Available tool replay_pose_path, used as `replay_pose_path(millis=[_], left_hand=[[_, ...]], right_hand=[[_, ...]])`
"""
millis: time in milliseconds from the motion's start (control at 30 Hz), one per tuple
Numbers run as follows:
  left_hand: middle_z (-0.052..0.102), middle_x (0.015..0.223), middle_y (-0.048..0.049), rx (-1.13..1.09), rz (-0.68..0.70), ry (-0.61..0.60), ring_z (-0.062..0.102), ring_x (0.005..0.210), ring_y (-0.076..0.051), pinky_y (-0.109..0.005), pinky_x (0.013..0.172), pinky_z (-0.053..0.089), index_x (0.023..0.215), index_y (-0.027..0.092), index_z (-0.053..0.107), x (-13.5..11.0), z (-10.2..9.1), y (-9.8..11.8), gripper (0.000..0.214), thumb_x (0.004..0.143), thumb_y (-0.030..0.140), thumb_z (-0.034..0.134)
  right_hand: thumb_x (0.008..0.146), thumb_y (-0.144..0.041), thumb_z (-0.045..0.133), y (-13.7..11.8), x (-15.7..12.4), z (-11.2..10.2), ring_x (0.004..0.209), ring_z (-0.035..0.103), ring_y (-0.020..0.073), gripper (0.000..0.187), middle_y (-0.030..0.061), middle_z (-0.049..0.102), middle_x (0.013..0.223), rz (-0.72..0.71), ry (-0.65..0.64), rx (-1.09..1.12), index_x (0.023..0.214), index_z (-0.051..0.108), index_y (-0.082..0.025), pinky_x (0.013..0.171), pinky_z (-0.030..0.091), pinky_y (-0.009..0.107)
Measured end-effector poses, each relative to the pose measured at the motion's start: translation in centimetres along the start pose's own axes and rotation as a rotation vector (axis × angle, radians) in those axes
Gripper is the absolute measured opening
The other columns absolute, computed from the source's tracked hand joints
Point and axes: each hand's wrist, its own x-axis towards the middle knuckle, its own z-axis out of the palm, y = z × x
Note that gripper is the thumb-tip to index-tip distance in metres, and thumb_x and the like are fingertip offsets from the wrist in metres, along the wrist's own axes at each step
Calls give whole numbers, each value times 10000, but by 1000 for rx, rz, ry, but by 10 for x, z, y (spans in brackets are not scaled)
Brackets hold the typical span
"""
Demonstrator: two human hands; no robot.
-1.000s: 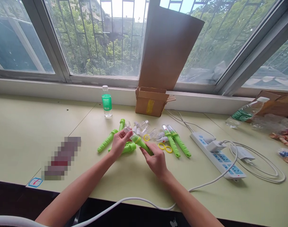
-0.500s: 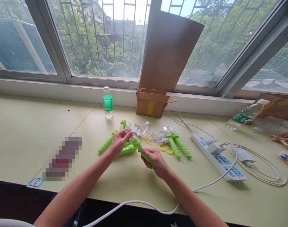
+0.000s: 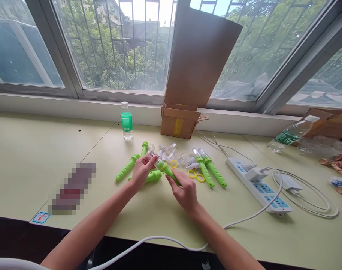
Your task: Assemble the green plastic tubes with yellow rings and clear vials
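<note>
My left hand [image 3: 144,168] is closed around the clear ribbed plastic cap [image 3: 151,155] of a green plastic handle. My right hand [image 3: 184,189] is wrapped around the lower part of the green handle [image 3: 168,171], which slants down to the right above the table. A yellow ring shows where cap and handle meet. Loose green handles [image 3: 127,168] lie behind and beside my left hand. Beyond my hands is a pile of clear caps [image 3: 182,159] and small white-ended parts, with yellow rings [image 3: 199,178] nearby. Two capped green handles [image 3: 206,172] lie side by side to the right.
A white power strip [image 3: 259,187] with chargers and looping cables lies on the right. A water bottle [image 3: 127,122] and a cardboard box [image 3: 178,122] stand at the back. Another bottle [image 3: 293,135] leans at the far right. A white cable [image 3: 148,238] hangs along the front edge.
My right hand has turned and shifted its grip on the green handle, now covering its lower end. My left hand stays on the clear cap. The view has shifted slightly.
</note>
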Motion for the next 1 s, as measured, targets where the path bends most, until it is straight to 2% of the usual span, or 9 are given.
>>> replay_pose_path(millis=[133, 267, 367, 433, 500, 600, 767, 900, 1000], left_hand=[[716, 837, -86, -23, -16, -40, 675, 779, -182, -313, 770, 549, 873, 119, 697, 1, -2, 3, 354, 745, 446, 746], [708, 801, -69, -36, -15, -60, 661, 737, -156, -283, 740, 542, 844, 112, 692, 1, -5, 7, 334, 739, 422, 759], [713, 827, -83, -54, -23, -129, 676, 787, -184, -298, 751, 542, 893, 114, 688, 1, -6, 10, 345, 745, 418, 755], [719, 867, -98, -80, -39, -185, 686, 833, -209, -325, 777, 545, 936, 119, 683, 1, -7, 10, 358, 753, 421, 748], [719, 923, -109, -95, -53, -203, 688, 880, -224, -353, 820, 543, 975, 125, 682, 2, -8, 7, 370, 768, 428, 733], [712, 990, -110, -58, -47, -149, 681, 934, -227, -368, 876, 528, 1018, 136, 686, 3, -7, 2, 384, 782, 438, 717], [716, 975, -101, -9, -35, -31, 683, 902, -221, -364, 864, 531, 1006, 142, 694, 2, -3, -3, 414, 738, 453, 751], [721, 893, -98, -17, -28, -78, 685, 864, -218, -356, 843, 531, 925, 122, 699, 2, -3, 2, 379, 739, 447, 752], [718, 856, -92, -30, -29, -83, 684, 823, -205, -333, 803, 534, 906, 115, 693, 1, -5, 7, 365, 734, 429, 763]], right_hand=[[915, -406, 535, -8, -1, -1, 658, 552, 196, 298, 67, 629, 721, 47, -91, 94, 983, 696, -165, 631, 429, 308], [884, -505, 552, -12, 5, -6, 447, 352, 93, 394, -24, 430, 537, 382, -326, 557, 708, 619, -160, 427, 254, 240], [852, -548, 569, -8, 10, -13, 375, 265, 45, 403, -28, 478, 570, 684, -582, 938, 797, 617, -151, 381, 153, 214], [845, -537, 582, -6, 13, -17, 364, 257, 35, 393, -28, 498, 579, 757, -678, 1026, 874, 630, -148, 378, 149, 205], [860, -539, 565, -5, 14, -17, 367, 280, 40, 398, -26, 496, 567, 689, -626, 958, 846, 641, -149, 379, 162, 205], [883, -524, 544, -5, 11, -10, 407, 375, 79, 413, -14, 490, 536, 438, -388, 623, 717, 646, -160, 410, 265, 225], [905, -394, 548, 1, 3, -2, 768, 618, 223, 310, 96, 692, 916, 32, -54, 30, 1105, 689, -204, 687, 454, 309], [934, -354, 500, -3, 0, -4, 796, 612, 234, 312, 105, 686, 905, -25, -94, 13, 1137, 660, -180, 720, 445, 325], [920, -409, 526, -12, 2, -7, 597, 510, 165, 273, 30, 569, 652, 120, -189, 232, 906, 671, -179, 568, 388, 281]])
